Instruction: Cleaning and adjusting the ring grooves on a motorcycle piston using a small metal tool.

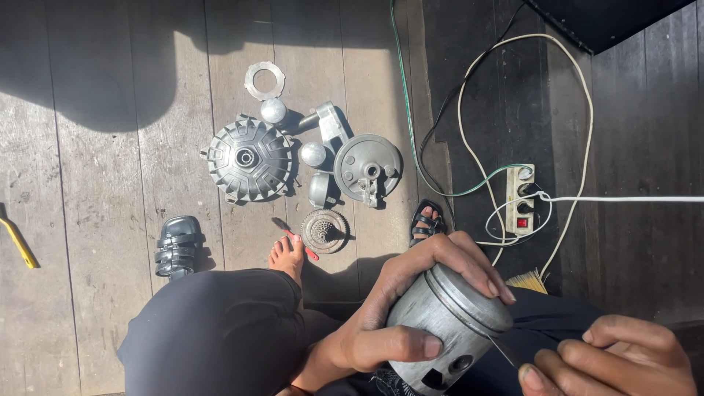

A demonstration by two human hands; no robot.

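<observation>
Wooden floor beyond the piston (449, 323) holds stripped parts; my left hand (411, 301) grips it, right hand (616, 359) pinches a thin blade (504, 352) at its ring groove, scraping seemingly barely begun.

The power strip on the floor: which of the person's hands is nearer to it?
Right. The right hand sits below the power strip, holding a thin tool; the left hand, gripping the piston, lies farther left.

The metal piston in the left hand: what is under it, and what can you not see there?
Under the piston lie the person's dark-clothed lap and the left hand's thumb. The right hand puts a thin blade against it. The lap directly beneath is covered.
</observation>
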